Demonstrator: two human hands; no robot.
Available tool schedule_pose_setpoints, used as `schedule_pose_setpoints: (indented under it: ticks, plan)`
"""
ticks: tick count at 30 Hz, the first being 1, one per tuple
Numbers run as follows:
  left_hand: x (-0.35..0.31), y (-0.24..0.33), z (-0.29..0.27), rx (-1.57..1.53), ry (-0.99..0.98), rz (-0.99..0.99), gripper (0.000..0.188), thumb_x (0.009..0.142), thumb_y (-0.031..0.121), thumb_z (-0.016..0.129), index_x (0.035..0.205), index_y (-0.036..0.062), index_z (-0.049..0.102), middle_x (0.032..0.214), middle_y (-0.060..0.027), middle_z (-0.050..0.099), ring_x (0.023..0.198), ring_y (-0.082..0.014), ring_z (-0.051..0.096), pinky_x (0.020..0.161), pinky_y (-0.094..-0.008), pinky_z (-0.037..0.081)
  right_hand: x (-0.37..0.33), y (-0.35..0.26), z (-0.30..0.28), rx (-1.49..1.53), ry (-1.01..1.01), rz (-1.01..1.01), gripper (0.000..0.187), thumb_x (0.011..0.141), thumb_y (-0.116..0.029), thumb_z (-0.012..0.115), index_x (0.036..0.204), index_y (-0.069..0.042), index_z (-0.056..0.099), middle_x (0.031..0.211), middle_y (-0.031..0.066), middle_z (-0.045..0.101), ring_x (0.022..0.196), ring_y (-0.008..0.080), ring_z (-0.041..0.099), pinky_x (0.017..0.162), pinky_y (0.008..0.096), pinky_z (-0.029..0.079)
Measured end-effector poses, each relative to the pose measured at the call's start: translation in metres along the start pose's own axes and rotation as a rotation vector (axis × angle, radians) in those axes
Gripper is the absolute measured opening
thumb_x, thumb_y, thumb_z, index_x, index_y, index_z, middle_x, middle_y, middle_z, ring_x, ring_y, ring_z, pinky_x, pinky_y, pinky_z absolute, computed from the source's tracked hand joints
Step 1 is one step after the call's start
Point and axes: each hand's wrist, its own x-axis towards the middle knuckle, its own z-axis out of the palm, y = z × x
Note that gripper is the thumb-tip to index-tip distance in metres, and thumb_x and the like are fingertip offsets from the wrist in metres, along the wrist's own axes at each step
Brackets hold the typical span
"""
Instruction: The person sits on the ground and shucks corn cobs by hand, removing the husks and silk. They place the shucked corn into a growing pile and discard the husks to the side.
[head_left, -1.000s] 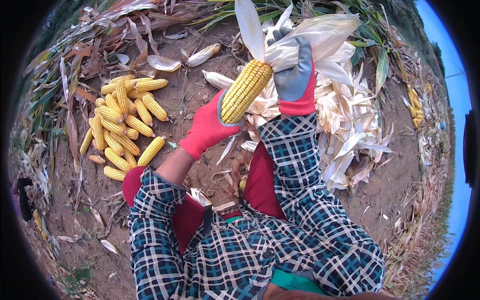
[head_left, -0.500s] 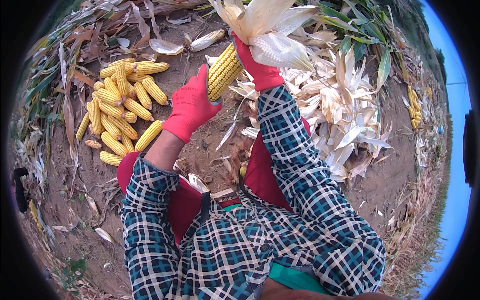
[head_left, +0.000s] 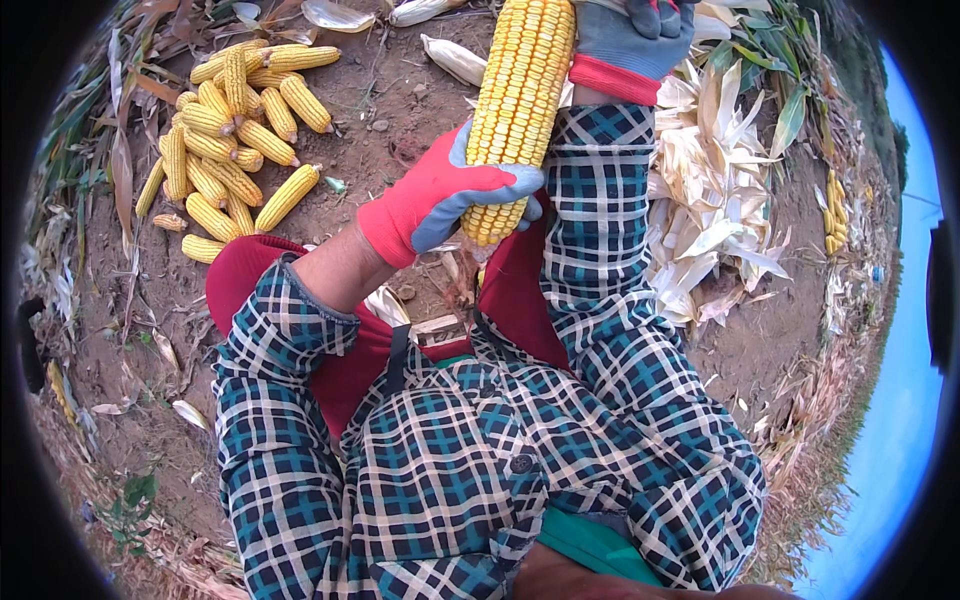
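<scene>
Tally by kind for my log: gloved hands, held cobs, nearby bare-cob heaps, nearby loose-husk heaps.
Gloved hands (left hand, right hand): 2
Held corn cob: 1
Bare-cob heap: 1
Loose-husk heap: 1
Total: 5

The person's left arm (head_left: pixel 290 400) bends at the elbow, its bare forearm (head_left: pixel 345 263) slanting up and inward to the gloved left hand (head_left: pixel 435 195), which grips with its thumb (head_left: pixel 508 181) across the front. The right arm (head_left: pixel 600 220) reaches farther forward, sleeved almost to the gloved right hand (head_left: pixel 632 45), its fingers (head_left: pixel 657 18) bent and partly cut off by the top edge.
</scene>
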Motion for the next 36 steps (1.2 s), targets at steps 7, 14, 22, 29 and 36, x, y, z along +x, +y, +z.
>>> schedule_pose_setpoints:
  ticks: [7, 14, 22, 29, 36]
  plan:
    - [0.000, 0.040, -0.033, -0.211, 0.041, 0.160, 0.059, 0.091, 0.032, 0.055, 0.131, -0.0084, 0.039, 0.098, -0.0115, 0.059, 0.077, -0.0193, 0.063, 0.063, -0.0294, 0.054, 0.006, -0.053, 0.003, 0.131, -0.036, -0.091, 0.021, 0.088, -0.019, 0.053, 0.099, -0.004, 0.064, 0.079, 0.0062, 0.058, 0.066, 0.0135, 0.050, 0.063, 0.0253, 0.040]
    - [0.006, 0.063, -0.048, -0.214, -0.004, 0.273, 0.056, 0.090, 0.032, 0.056, 0.127, -0.0071, 0.042, 0.096, -0.0121, 0.061, 0.077, -0.0196, 0.064, 0.066, -0.0319, 0.054, -0.009, -0.049, 0.023, -0.359, 0.269, -0.115, 0.047, 0.091, -0.039, 0.055, 0.118, 0.001, 0.054, 0.114, 0.0222, 0.060, 0.109, 0.0328, 0.058, 0.097, 0.0450, 0.045]
    - [0.009, 0.044, -0.023, -0.388, -0.404, 0.056, 0.077, 0.085, 0.051, 0.057, 0.130, -0.0080, 0.039, 0.086, -0.0172, 0.062, 0.065, -0.0252, 0.065, 0.053, -0.0324, 0.054, -0.007, 0.056, 0.023, -0.388, 0.205, 0.394, 0.044, 0.091, -0.039, 0.059, 0.120, -0.006, 0.054, 0.102, 0.0076, 0.063, 0.092, 0.0151, 0.062, 0.079, 0.0315, 0.051]
    - [0.020, 0.034, -0.035, 0.345, 0.243, 0.164, 0.059, 0.086, 0.043, 0.061, 0.126, 0.0028, 0.046, 0.103, -0.0119, 0.062, 0.081, -0.0190, 0.065, 0.070, -0.0314, 0.054, -0.013, 0.058, 0.008, -1.082, 0.455, 0.123, 0.050, 0.080, -0.037, 0.073, 0.109, 0.000, 0.057, 0.093, 0.0063, 0.063, 0.083, 0.0141, 0.061, 0.073, 0.0276, 0.049]
    - [0.020, 0.033, -0.039, 0.339, 0.280, 0.061, 0.058, 0.075, 0.019, 0.075, 0.123, 0.0021, 0.048, 0.098, -0.0052, 0.060, 0.082, -0.0136, 0.062, 0.070, -0.0282, 0.051, 0.004, 0.040, 0.011, -1.374, 0.377, -0.076, 0.057, 0.087, -0.037, 0.065, 0.126, 0.001, 0.049, 0.117, 0.0097, 0.057, 0.107, 0.0150, 0.053, 0.096, 0.0285, 0.038]
